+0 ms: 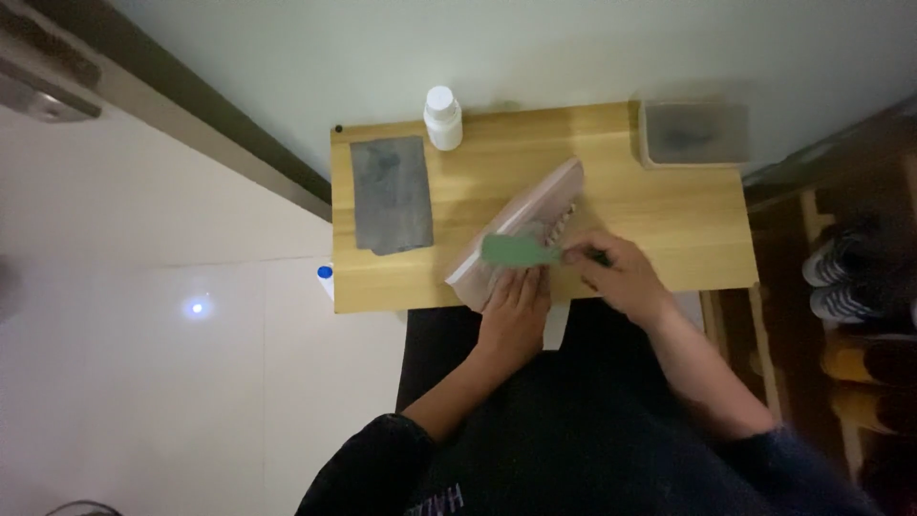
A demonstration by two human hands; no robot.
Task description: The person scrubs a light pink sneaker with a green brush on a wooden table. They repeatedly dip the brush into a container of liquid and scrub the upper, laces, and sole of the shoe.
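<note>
A pale pink shoe (535,205) lies on its side across the wooden table (669,220), sole toward the left. My left hand (516,306) presses on the shoe's near end and holds it steady. In my right hand (621,272) is the handle of a green brush (516,251), its head resting against the shoe's side just above my left hand.
A grey cloth (390,194) lies on the table's left part. A white bottle (442,118) stands at the back edge. A clear plastic box (693,134) sits at the back right corner. Shoes on a rack (850,287) are at the right. A blue-capped item (326,274) is by the table's left edge.
</note>
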